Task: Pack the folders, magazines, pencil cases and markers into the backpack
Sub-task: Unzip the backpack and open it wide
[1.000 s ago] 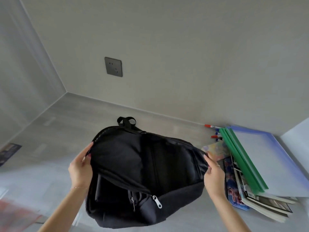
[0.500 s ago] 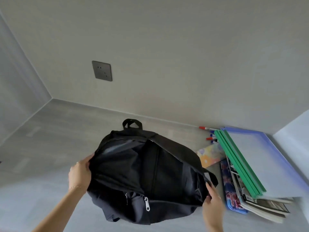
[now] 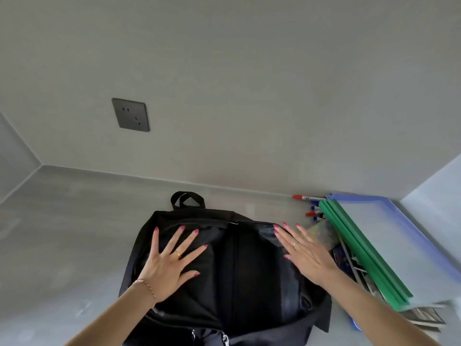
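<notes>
The black backpack (image 3: 237,265) lies flat on the grey surface, its carry loop pointing at the wall. My left hand (image 3: 169,263) presses on its left half with fingers spread. My right hand (image 3: 304,253) lies flat on its right edge, fingers straight. To the right sits a pile: green folders (image 3: 361,250) and a blue folder (image 3: 409,236) on top of magazines (image 3: 421,315). A colourful pencil case (image 3: 324,236) peeks out between the pack and the pile. Red and blue markers (image 3: 311,208) lie by the wall.
A grey wall with a dark socket plate (image 3: 131,114) stands straight ahead. Side walls close in at the far left and the far right. Bare grey surface (image 3: 62,245) stretches to the left of the backpack.
Both hands have let go of the backpack's sides. The pack now lies flat, and both palms rest on top of it.
</notes>
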